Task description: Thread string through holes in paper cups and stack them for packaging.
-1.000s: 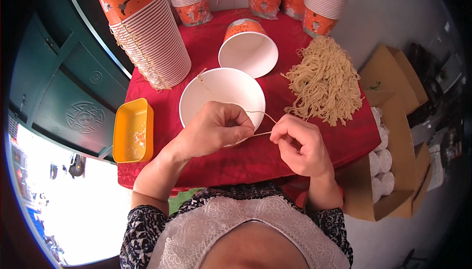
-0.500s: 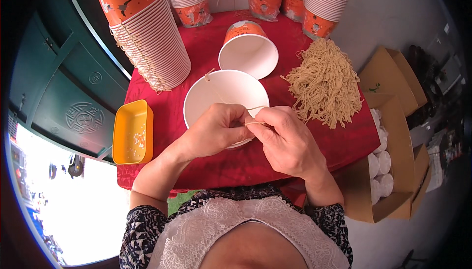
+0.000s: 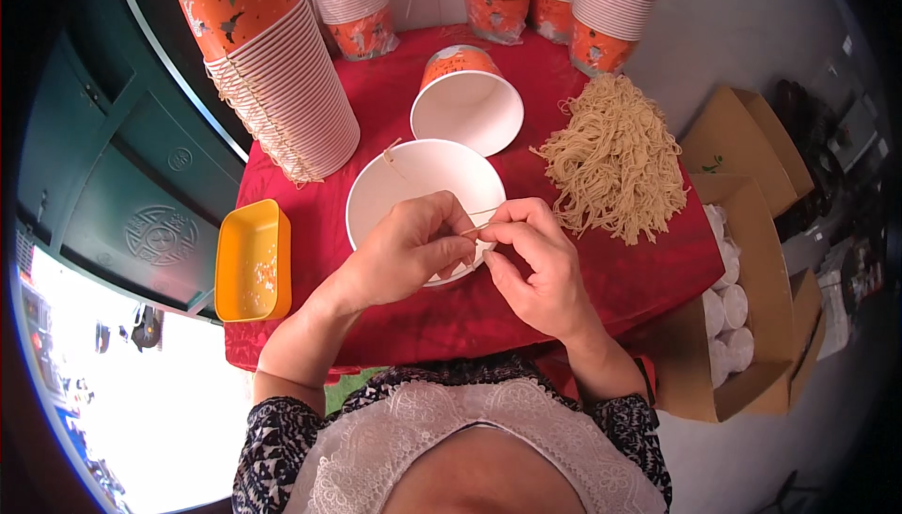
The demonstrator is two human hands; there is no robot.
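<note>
both hands meet over the near rim of a white paper bowl [image 3: 413,185] on the red table [image 3: 395,110]. left hand [image 3: 409,246] and right hand [image 3: 531,256] each pinch a thin tan string [image 3: 481,215], short and taut between the fingertips, touching the rim. bowl is upright, inside plain white. string pile [image 3: 615,162] lies right, yellow tray [image 3: 252,260] left.

Open brown cardboard boxes [image 3: 752,260] stand right of table.
</note>
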